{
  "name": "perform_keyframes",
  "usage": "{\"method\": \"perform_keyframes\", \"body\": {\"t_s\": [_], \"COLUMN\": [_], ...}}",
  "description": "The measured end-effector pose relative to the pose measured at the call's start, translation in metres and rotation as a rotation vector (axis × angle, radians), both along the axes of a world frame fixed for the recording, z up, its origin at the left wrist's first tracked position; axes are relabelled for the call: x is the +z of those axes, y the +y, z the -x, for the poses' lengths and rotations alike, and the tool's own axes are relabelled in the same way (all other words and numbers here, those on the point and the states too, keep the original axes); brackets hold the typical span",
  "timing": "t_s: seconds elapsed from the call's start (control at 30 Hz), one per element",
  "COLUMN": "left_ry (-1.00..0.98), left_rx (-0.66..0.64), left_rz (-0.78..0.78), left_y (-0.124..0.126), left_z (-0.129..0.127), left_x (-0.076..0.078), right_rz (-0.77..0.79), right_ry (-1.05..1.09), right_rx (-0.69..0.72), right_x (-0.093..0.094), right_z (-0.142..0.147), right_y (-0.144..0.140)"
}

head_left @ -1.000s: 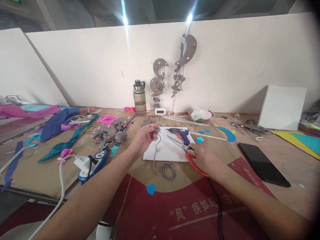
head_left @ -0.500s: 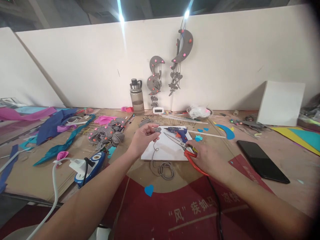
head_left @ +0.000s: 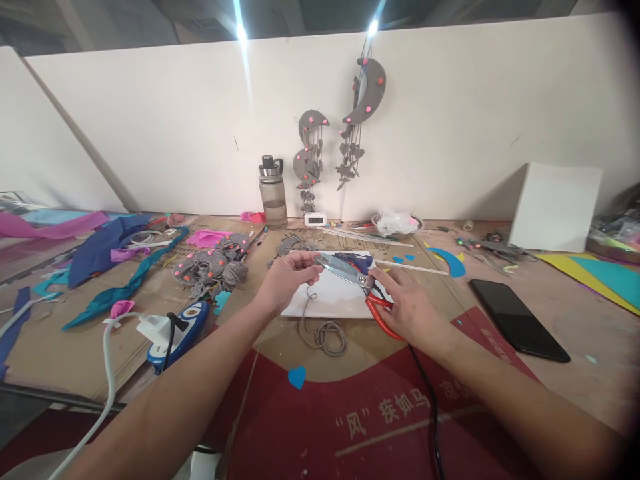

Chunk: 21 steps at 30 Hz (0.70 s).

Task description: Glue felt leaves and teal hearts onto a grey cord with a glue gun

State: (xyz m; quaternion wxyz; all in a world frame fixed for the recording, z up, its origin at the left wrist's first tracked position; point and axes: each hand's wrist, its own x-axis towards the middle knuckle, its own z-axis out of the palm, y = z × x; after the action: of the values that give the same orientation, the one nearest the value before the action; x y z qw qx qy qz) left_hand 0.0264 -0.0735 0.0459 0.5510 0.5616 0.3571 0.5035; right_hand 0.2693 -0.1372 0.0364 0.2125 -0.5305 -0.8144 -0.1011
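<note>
My right hand [head_left: 413, 303] is closed around the red handles of a pair of scissors [head_left: 350, 270]. Their metal blades point left, and the tips reach the fingertips of my left hand [head_left: 290, 277]. That hand is pinched on a small grey piece, now mostly hidden behind the blades and fingers. Below it a grey cord [head_left: 330, 339] trails down over white paper [head_left: 340, 300] and lies coiled on the cardboard. Just behind the scissors rests a blue glue gun [head_left: 364, 263], partly covered.
Left are grey yarn crafts [head_left: 207, 263], a power strip [head_left: 187, 333] and coloured strips [head_left: 135, 287]. A bottle [head_left: 273, 197] and small clock [head_left: 315, 219] stand at the back. A phone [head_left: 515, 319] lies right; a blue heart [head_left: 297, 377] is in front. Grey moon mobiles [head_left: 373, 93] hang behind.
The scissors have swung up and left, so their blades now meet the fingertips of my left hand. The left hand stays in nearly the same place.
</note>
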Motion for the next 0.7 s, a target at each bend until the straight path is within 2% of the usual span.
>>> {"method": "perform_keyframes", "body": {"t_s": [0.2,0.5,0.7], "left_ry": [-0.066,-0.281,-0.36], "left_rx": [-0.042,-0.126,-0.18], "left_rz": [0.126,0.401,0.487], "left_y": [-0.0007,-0.0008,-0.0014], "left_z": [0.0005,0.0008,0.0005], "left_x": [0.0007,0.0023,0.0026], "right_rz": [-0.093,-0.129,-0.161], "right_ry": [-0.174,-0.23,-0.272], "right_rx": [-0.046,-0.065,-0.06], "right_x": [-0.0052,-0.0076,-0.0035], "right_z": [-0.0042,-0.0048,-0.0057], "right_y": [0.0035,0.0047,0.0018]}}
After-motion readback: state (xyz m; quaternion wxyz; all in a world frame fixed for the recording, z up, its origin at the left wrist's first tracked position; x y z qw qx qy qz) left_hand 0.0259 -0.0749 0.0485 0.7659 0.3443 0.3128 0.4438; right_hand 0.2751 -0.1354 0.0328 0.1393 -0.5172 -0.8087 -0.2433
